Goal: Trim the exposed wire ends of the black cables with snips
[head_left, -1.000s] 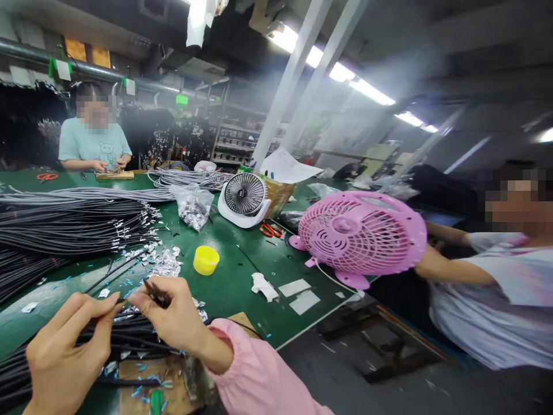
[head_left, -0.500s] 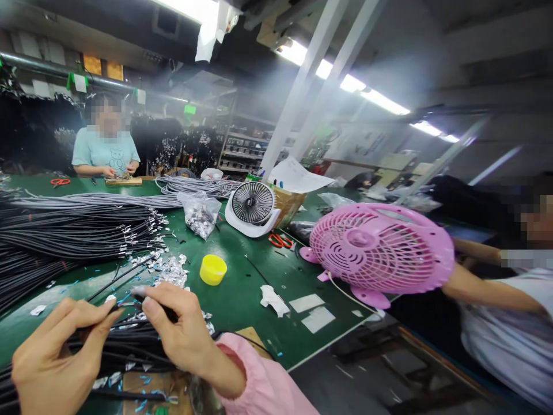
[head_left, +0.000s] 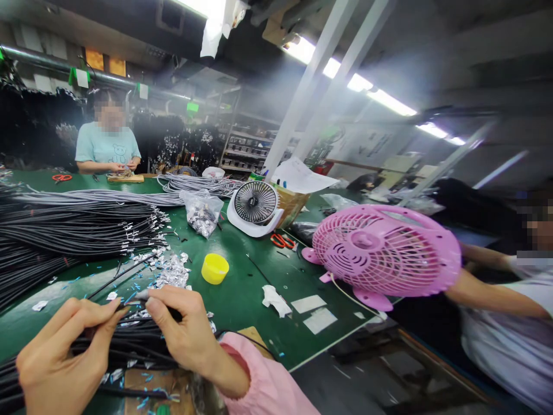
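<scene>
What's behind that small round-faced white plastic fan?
Behind the small round-faced white plastic fan, a brown cardboard box shows, with a white paper sheet at its top. The fan covers part of the box, so what sits there cannot be seen.

The head camera looks forward and down, close above the left hand (head_left: 64,354) and right hand (head_left: 185,328).
</scene>
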{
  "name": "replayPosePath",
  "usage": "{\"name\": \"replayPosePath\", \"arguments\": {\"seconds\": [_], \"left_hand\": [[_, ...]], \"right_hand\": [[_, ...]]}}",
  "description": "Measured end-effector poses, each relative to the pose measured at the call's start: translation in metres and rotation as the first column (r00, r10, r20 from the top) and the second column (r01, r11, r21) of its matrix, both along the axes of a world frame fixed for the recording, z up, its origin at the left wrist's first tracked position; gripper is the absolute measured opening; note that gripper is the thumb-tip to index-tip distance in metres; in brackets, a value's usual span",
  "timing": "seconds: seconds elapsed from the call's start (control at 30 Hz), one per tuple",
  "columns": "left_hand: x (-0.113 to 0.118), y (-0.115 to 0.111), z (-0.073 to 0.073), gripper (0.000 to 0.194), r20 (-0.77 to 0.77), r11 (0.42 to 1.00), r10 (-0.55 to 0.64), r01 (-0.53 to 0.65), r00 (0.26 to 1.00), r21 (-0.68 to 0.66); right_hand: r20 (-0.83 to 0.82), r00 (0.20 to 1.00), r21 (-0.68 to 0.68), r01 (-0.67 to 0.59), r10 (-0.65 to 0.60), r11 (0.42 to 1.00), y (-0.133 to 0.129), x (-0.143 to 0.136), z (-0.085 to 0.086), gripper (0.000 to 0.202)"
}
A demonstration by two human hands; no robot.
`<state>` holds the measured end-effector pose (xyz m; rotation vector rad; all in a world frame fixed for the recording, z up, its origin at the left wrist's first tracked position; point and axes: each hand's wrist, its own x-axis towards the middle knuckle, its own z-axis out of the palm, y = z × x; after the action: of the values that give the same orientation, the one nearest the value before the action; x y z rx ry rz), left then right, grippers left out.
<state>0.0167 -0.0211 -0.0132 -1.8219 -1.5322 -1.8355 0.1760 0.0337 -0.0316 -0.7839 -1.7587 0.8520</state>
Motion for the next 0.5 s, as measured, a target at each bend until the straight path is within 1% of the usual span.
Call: {"name": "replayPosePath", "arguments": {"seconds": [0.13,0.23,0.33,0.4,0.5], "left_hand": [[0.000,-0.002,-0.002,0.015,-0.004,0.998,0.032,-0.033,0.999,-0.051],[-0.003,0.002,-0.003,0.012,-0.056,1.000,-0.007,0.006,0.998,-0.021],[-0.007,0.008,0.001,0.011,-0.091,0.998,-0.060,0.060,0.994,0.000],[-0.008,0.011,0.005,0.020,-0.059,0.995,-0.089,0.087,0.994,-0.042],[-0.009,0.015,0.007,0.046,0.057,0.967,-0.164,0.172,0.985,-0.190]], "right_hand": [[0.015,1.000,0.040,0.014,-0.014,0.999,-0.002,-0.002,0.006,0.033],[0.017,0.999,0.084,0.030,-0.032,0.996,-0.003,-0.003,0.009,0.035],[0.020,0.995,0.140,0.091,-0.095,0.986,-0.003,-0.002,0.004,0.029],[0.034,0.993,0.151,0.107,-0.114,0.983,-0.002,0.000,-0.001,0.027],[0.054,0.993,0.161,0.092,-0.102,0.983,-0.002,0.002,-0.006,0.027]]}}
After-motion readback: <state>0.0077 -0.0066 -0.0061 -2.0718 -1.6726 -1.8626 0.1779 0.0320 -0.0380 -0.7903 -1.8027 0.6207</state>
